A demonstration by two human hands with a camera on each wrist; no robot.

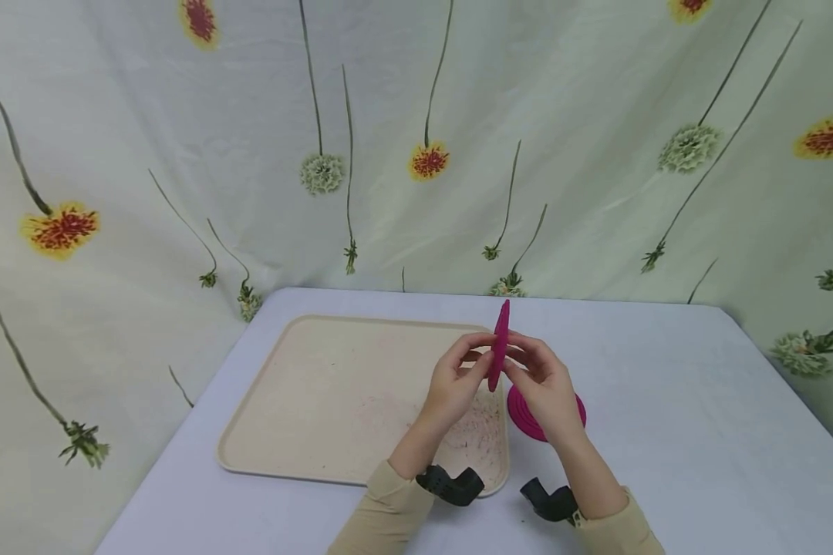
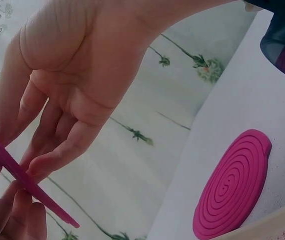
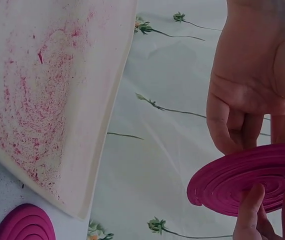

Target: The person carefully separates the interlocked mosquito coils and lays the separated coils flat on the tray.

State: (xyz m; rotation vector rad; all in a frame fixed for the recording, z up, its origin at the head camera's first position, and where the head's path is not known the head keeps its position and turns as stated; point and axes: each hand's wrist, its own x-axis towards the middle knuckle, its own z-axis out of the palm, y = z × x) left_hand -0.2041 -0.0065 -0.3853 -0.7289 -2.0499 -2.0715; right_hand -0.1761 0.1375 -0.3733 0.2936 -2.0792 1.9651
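Observation:
A flat, deep-pink disc coiled in a spiral, apparently of modelling clay, is held up nearly edge-on between both hands. The left hand pinches it from one side with thumb and fingers. From the other side the right hand grips it the same way. The right wrist view shows the spiral's face with fingertips pressed on it. A second pink spiral disc lies flat on the table beneath the right hand, which partly hides it in the head view.
A beige tray with a raised rim lies left of the second disc; pink crumbs and smears mark its near right corner. The table has a white cover. Behind it hangs a flower-printed cloth. Each wrist carries a black camera mount.

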